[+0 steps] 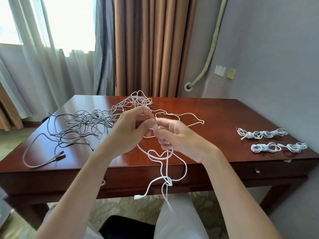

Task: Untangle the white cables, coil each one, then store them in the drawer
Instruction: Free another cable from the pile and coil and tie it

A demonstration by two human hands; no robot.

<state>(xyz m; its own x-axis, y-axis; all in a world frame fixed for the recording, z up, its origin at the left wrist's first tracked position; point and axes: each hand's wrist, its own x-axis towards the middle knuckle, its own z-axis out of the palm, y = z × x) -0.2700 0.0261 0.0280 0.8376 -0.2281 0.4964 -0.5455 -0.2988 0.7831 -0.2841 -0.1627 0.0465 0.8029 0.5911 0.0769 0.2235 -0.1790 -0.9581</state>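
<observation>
My left hand [131, 128] and my right hand [179, 137] meet above the desk's front edge, both pinching a white cable [162, 157] at its plug end. The cable hangs below my hands in loops, with a knot [168, 181] in front of the closed drawer [141, 176]; a white connector [137, 197] dangles lowest. A big tangle of grey and white cables [86, 123] spreads over the left and back of the desk. A cream cable [181, 118] loops behind my hands. Coiled white cables [262, 133] lie at the right, with more coils [278, 147] in front of them.
The reddish wooden desk [215, 114] stands against a grey wall with brown curtains [151, 45] behind. A second drawer front [269, 171] with a small handle is at the right. My knees and a dark object [127, 226] sit below the desk edge.
</observation>
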